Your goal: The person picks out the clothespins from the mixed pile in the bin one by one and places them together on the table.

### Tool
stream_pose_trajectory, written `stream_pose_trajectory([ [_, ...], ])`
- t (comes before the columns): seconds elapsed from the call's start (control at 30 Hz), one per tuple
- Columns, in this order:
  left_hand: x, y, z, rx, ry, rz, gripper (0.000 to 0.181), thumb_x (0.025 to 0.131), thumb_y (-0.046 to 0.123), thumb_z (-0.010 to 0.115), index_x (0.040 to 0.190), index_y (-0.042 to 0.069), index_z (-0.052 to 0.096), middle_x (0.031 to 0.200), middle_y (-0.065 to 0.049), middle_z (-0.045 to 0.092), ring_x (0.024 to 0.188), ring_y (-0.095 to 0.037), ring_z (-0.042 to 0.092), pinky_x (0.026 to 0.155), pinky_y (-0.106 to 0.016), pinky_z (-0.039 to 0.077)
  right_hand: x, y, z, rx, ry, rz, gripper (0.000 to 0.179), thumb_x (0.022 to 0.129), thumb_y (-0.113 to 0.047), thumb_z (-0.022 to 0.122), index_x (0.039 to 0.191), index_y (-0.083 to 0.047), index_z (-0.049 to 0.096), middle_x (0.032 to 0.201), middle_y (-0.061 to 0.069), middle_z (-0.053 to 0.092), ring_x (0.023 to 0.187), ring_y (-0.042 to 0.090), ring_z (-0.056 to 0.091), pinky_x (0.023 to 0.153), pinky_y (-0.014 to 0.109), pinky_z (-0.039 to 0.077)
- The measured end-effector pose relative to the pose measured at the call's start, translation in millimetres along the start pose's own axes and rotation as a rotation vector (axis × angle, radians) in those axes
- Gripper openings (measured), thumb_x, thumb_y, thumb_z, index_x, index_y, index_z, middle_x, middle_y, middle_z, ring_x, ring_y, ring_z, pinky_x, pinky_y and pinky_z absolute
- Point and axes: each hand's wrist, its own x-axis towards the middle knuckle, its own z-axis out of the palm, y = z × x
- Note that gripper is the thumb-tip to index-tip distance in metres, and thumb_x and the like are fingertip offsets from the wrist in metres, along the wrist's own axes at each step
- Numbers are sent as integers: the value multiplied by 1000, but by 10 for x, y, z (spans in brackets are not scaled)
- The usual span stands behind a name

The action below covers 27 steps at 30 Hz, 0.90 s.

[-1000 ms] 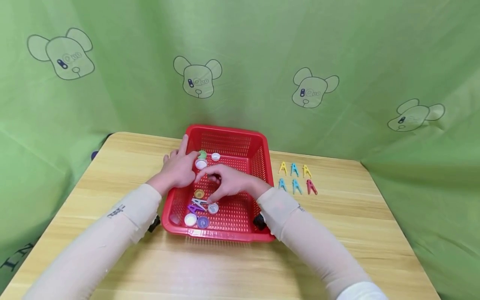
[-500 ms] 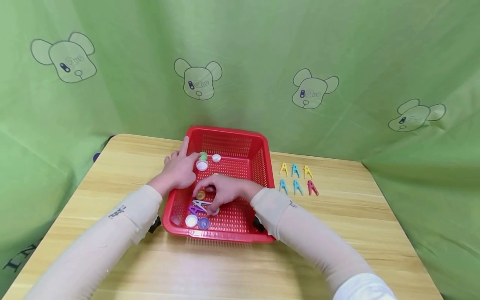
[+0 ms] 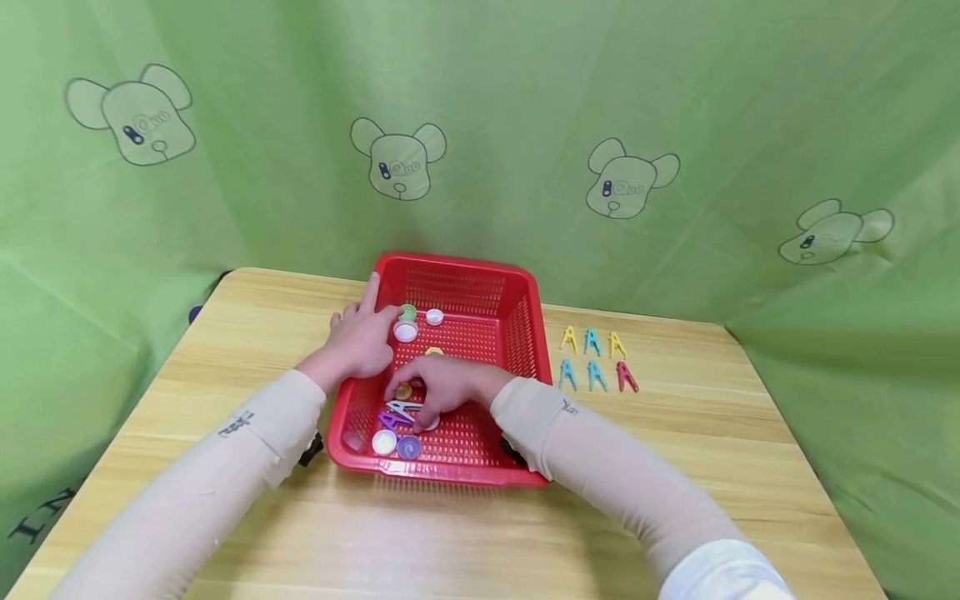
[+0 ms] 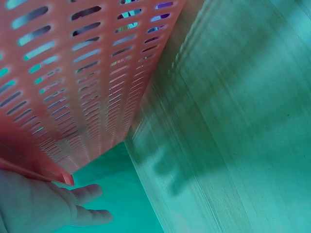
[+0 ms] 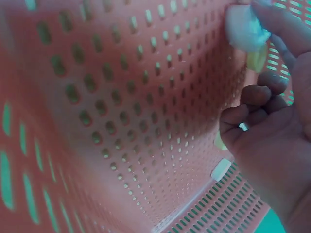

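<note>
My left hand [image 3: 362,343] rests over the left rim of the red plastic basket [image 3: 480,477], fingers extended, thumb on the inner side. In the left wrist view two straight fingers [image 4: 90,194] show outside the wall. My right hand [image 3: 442,385] is down inside the basket, thumb and index finger bent about a white clothespin [image 3: 403,408]; whether they pinch it is hidden. Beneath it lies a purple clothespin [image 3: 390,419]. The right thumb covers part of a white bottle cap [image 5: 245,29]. A yellow cap [image 3: 403,390] sits by the index fingertip.
More bottle caps lie in the basket: white [image 3: 385,442] and purple [image 3: 408,447] at the front, green [image 3: 407,312] and white [image 3: 406,332] farther back. Right of it, yellow, blue and red clothespins [image 3: 627,377] stand in two rows on the wooden table [image 3: 675,450].
My right hand has come down and slightly toward me, with its fingertips now around the white clothespin. The left hand stays on the rim.
</note>
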Motion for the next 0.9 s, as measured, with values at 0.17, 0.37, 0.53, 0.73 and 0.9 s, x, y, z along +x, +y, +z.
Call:
stream_pose_trajectory([
  [0.17,0,17,1,-4,-4,3,64,85,7,66,147,7,50,165,-17,-11,133,-52,32,106,-69,21,0,-19,20,24,-6,34,47,76,-13,88,119,-23,70,115,-5,61,102,15,58,70,26,57],
  [0.37,-1,-1,-5,-13,-6,-4,65,85,7,65,148,7,49,165,-16,-12,134,-51,30,106,-69,20,20,-18,11,26,6,28,53,76,-10,88,124,-21,69,121,-1,61,105,16,56,63,27,57],
  [0.53,4,-3,-2,-16,-5,-2,64,85,6,65,147,7,49,165,-16,-12,134,-51,30,107,-69,19,27,-10,18,13,11,39,54,77,-12,88,126,-21,68,119,-3,62,103,15,58,61,26,57],
  [0.73,5,-6,9,-8,-7,-7,64,86,7,65,148,7,49,165,-16,-13,134,-51,29,107,-70,18,41,10,35,4,10,32,59,76,-13,89,130,-21,67,122,-2,61,104,15,57,59,27,57],
  [0.9,6,-3,8,-6,-5,-1,63,86,6,64,147,8,49,165,-16,-13,133,-52,30,105,-71,19,54,19,37,8,2,23,53,76,-13,89,125,-23,69,120,-5,61,103,14,57,58,28,57],
])
